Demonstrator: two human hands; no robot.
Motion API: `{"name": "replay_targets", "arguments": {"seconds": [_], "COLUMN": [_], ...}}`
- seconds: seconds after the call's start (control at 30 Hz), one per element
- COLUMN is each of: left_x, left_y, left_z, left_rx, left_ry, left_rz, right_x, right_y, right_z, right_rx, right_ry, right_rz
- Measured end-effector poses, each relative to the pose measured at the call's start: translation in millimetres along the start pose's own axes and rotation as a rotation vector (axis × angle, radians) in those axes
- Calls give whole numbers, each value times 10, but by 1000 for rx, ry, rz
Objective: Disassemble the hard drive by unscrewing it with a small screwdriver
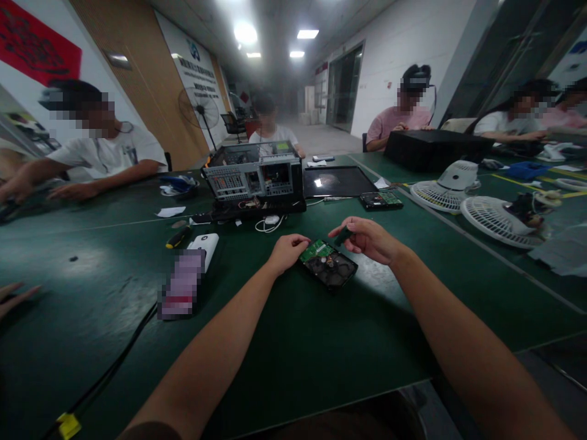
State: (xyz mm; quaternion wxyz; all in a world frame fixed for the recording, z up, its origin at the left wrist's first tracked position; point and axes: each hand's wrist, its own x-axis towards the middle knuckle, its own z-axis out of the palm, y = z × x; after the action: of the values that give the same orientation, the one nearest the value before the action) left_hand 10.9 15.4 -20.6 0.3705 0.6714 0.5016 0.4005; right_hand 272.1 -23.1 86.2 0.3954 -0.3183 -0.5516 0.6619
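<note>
A hard drive (331, 269) lies circuit side up on the green table in front of me, with a green circuit board at its far left end. My left hand (288, 253) is closed at the drive's left corner, thumb and fingers pinching its edge. Just beyond the drive's right side, my right hand (369, 239) grips a small dark object (343, 236) that slants down toward the board. Its tip is too dim to make out, so its kind is unclear.
An opened computer case (254, 177) stands ahead, beside a black panel (339, 181) and a second hard drive (380, 200). Fan parts (498, 220) lie right. A screwdriver (178, 237), a phone (183, 284) and a white power bank (208, 250) lie left. Several people sit around.
</note>
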Motion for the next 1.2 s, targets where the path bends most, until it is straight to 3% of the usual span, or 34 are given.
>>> {"name": "replay_targets", "arguments": {"seconds": [0.47,0.93,1.2], "left_x": [15,-8,-7], "left_y": [-10,46,53], "left_z": [14,2,-6], "left_rx": [34,31,33], "left_ry": [20,12,1], "left_rz": [25,-15,-14], "right_x": [11,-15,-19], "right_y": [16,-18,-16], "right_z": [-13,-99,-3], "right_rx": [42,-109,-65], "right_ry": [-74,87,9], "right_rz": [46,-73,-23]}}
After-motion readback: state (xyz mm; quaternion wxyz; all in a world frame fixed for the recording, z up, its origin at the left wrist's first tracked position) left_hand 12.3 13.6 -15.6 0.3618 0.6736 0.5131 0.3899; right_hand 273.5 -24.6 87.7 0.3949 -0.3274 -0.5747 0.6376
